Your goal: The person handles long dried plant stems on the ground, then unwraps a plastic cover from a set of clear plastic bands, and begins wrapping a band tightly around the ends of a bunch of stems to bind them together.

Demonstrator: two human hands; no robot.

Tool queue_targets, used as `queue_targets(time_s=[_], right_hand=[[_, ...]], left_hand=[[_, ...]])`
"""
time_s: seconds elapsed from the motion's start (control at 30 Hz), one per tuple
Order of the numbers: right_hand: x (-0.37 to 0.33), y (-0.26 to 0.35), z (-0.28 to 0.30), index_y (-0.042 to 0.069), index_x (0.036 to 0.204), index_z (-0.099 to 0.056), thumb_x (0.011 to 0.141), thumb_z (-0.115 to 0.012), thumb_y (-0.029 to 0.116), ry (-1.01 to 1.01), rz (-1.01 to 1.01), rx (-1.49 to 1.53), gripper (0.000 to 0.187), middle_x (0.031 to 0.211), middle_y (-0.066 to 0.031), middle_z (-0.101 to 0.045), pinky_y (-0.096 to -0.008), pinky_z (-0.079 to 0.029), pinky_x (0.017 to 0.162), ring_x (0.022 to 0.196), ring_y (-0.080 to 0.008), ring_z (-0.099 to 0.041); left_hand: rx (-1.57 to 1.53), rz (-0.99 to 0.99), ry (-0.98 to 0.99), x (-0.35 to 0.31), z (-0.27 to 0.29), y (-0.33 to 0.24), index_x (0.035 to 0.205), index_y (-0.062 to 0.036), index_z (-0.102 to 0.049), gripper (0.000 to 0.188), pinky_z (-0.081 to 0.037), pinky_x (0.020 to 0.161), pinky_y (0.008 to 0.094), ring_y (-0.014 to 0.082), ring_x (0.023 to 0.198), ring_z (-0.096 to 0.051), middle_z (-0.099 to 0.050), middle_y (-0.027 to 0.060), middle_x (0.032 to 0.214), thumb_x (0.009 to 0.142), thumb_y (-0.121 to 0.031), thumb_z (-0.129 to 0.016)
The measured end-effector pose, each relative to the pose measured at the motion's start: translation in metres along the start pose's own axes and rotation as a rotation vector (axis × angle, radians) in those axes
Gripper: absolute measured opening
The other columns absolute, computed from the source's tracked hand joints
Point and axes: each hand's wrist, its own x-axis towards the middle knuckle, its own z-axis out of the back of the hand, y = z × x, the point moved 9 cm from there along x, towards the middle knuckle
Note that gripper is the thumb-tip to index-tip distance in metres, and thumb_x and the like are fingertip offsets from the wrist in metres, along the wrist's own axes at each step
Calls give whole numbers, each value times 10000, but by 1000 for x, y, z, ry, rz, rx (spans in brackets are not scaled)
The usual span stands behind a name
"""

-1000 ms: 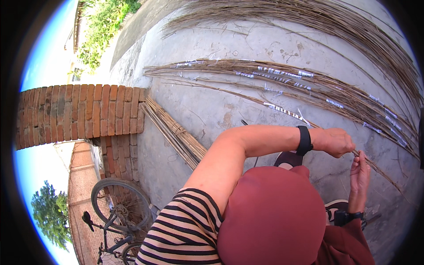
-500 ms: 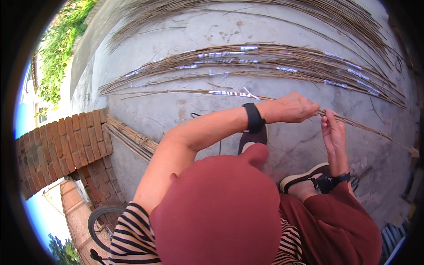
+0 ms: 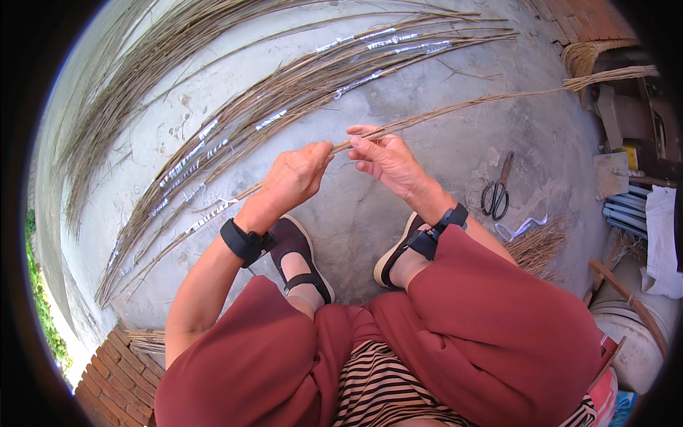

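Note:
A long, thin bundle of brown twigs (image 3: 455,108) runs slantwise from the lower left, through both hands, to the upper right. My left hand (image 3: 297,174) is closed around it, knuckles up. Just to its right, my right hand (image 3: 391,164) pinches the same bundle between thumb and fingers, palm partly turned up. Left of my left wrist, a white strip (image 3: 208,217) is wrapped round the twigs. Beyond the hands lie several longer twig bundles (image 3: 284,82), bound with white strips.
Loose twigs (image 3: 131,96) spread across the far left floor. Black-handled scissors (image 3: 496,198) lie right of my right hand, near a white strip loop (image 3: 523,228) and short brush twigs (image 3: 542,249). A woven basket (image 3: 585,58) and a pale bucket (image 3: 626,334) stand at the right.
The view has swung round, bringing the scissors and right-side items into sight. Both hands stay on the twig bundle, now with a slightly wider gap between them.

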Motion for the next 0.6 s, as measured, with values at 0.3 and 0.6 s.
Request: queue_targets(time_s=[0.3,0.6], right_hand=[[-13,18,11,38,1092,-529,820,-629,124,76,81,7,302,876,-2,-577,-177,-456,630,783,-73,-560],[-14,21,26,43,911,-593,837,-616,150,-61,191,62,132,827,-24,-609,-182,-475,600,690,-70,-575]], left_hand=[[-32,-8,-10,3,5,-6,878,-35,-483,80,-431,528,411,348,612,-543,-546,155,686,849,-105,-509],[-60,32,54,-1,-1,-13,894,-49,-478,81,-426,545,423,357,642,-544,-548,167,729,854,-114,-504]])
